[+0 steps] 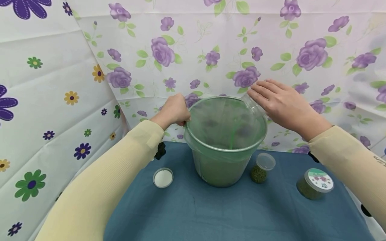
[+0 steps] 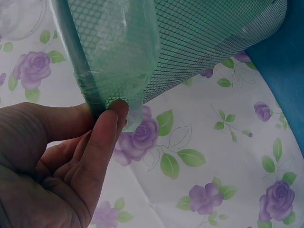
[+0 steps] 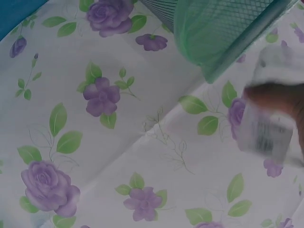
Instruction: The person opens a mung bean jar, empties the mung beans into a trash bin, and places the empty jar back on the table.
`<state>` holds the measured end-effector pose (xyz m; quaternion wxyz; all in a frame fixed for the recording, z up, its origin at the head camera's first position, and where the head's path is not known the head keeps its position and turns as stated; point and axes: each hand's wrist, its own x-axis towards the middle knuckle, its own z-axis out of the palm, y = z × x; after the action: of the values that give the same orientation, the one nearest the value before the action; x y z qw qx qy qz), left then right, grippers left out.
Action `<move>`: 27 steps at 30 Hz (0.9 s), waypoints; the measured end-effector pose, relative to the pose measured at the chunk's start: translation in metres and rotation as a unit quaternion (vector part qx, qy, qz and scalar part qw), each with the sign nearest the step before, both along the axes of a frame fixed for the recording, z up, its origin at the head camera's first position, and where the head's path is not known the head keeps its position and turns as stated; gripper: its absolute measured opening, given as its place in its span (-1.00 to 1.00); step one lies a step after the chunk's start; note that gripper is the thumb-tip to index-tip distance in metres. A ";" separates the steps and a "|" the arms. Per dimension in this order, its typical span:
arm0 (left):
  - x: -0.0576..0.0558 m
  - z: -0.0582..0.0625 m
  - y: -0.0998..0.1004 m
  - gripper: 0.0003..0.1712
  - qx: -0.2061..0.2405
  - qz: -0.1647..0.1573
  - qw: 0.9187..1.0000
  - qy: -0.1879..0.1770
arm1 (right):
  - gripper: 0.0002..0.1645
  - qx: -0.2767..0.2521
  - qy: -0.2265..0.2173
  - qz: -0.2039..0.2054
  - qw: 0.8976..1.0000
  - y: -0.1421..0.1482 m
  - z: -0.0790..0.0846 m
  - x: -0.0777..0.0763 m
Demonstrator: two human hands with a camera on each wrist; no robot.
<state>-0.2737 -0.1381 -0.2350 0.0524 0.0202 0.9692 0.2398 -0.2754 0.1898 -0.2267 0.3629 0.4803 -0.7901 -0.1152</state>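
A mesh wastebasket (image 1: 221, 172) stands on the table, lined with a thin green plastic bag (image 1: 227, 127) folded over its rim. My left hand (image 1: 173, 110) pinches the rim with the bag on it at the left side, thumb and fingertips together in the left wrist view. At the right side of the rim, my right hand (image 1: 278, 103) holds a clear plastic container (image 1: 252, 105), tilted toward the basket's mouth. In the right wrist view that container (image 3: 268, 133) is blurred, with a label on it and the thumb across it.
A white-centred round lid (image 1: 163, 177) lies left of the basket. To the right stand a small clear-topped jar (image 1: 258, 173) of green grains and a lidded jar (image 1: 315, 184) with a printed top. A blue cloth (image 1: 223, 214) covers the table; flowered curtains (image 1: 193, 40) hang close behind.
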 end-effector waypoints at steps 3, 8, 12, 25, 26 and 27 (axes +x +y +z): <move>0.001 0.000 0.000 -0.70 0.001 -0.001 1.000 0.000 | -0.13 -0.004 0.011 0.007 1.000 0.000 0.000 -0.001; 0.002 0.001 0.001 -0.75 0.005 -0.001 1.000 -0.001 | 0.00 -0.007 0.012 0.016 1.000 0.001 0.001 -0.002; 0.002 0.002 0.001 -0.79 0.005 -0.002 1.000 0.001 | 0.07 -0.009 -0.003 0.006 1.000 0.003 0.000 -0.001; 0.002 -0.001 0.001 -0.67 0.023 0.007 1.000 -0.006 | 0.14 -0.090 -0.051 -0.034 0.994 0.014 -0.010 0.005; 0.002 -0.001 0.001 -0.65 0.023 0.007 1.000 -0.005 | 0.14 -0.104 -0.055 -0.042 0.992 0.015 -0.011 0.006; 0.002 -0.001 0.000 -0.64 0.025 0.006 1.000 -0.004 | 0.14 -0.118 -0.059 -0.051 0.990 0.015 -0.011 0.007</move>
<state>-0.2719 -0.1381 -0.2362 0.0538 0.0145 0.9629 0.2640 -0.2687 0.2049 -0.2380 0.3632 0.3991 -0.8419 -0.0109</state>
